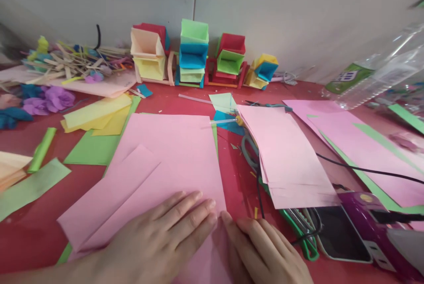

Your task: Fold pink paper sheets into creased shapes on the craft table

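Observation:
A large pink paper sheet [175, 151] lies on the red table [29, 240] in front of me, its near left part folded over into a slanted flap [109, 200]. My left hand [162, 240] lies flat on the sheet's near edge, fingers stretched out and together, pointing right. My right hand [261, 248] rests beside it at the sheet's near right corner, fingers flat, its fingertips touching those of the left.
A stack of pink sheets [285, 156] lies to the right over green scissors [306, 242]. A purple glue gun [374, 226] with a black cable sits near right. Folded paper boxes [194, 54] line the wall. Yellow and green papers [99, 120] lie left.

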### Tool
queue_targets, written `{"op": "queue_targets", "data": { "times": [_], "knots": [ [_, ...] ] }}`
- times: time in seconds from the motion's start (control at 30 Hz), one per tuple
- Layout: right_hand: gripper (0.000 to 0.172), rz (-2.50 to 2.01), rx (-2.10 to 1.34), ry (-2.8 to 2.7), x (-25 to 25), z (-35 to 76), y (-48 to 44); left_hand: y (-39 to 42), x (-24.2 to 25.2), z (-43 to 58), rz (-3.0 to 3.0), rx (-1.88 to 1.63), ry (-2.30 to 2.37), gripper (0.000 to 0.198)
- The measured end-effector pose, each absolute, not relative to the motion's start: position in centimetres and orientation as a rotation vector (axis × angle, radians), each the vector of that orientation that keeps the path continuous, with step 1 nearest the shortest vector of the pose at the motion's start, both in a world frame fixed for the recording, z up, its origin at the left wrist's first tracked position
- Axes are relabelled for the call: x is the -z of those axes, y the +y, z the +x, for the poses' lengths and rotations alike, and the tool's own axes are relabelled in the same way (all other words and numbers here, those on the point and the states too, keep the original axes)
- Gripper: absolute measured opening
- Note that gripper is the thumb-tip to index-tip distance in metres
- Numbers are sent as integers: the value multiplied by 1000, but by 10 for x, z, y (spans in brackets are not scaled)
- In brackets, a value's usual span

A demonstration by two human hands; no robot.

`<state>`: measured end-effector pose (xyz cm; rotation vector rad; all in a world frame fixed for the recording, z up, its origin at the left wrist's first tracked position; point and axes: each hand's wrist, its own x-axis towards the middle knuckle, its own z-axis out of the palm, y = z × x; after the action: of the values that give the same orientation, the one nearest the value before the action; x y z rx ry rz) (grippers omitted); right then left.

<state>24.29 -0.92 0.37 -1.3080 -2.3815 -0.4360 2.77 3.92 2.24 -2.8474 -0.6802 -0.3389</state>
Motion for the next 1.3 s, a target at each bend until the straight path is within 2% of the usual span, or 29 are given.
{"op": "queue_targets", "data": {
  "times": [0.17, 0.37, 0.9, 1.07, 1.2, 1.3],
  "knots": [
    [28, -1327, 264, -2304, -8, 237, -7, 33, -24, 22, -3019, 281, -707, 70],
    [26, -1384, 158, -2310, -11, 232, -6, 33, -15, 19, -3298, 169, -813, 78],
    [30, -1428, 102, -2189, -6, 233, -15, 30, -22, 21, -3385, 78, -915, 76],
    [24, -1427, 108, -2206, -6, 233, -12, 33, -20, 21, -3395, 145, -876, 77],
    [22, -1384, -65, -2114, -12, 238, -10, 34, -22, 20, -3405, 185, -843, 76],
    [17, -1277, -310, -2053, -36, 226, -6, 32, -22, 20, -3381, 260, -861, 75]
  ]
}}
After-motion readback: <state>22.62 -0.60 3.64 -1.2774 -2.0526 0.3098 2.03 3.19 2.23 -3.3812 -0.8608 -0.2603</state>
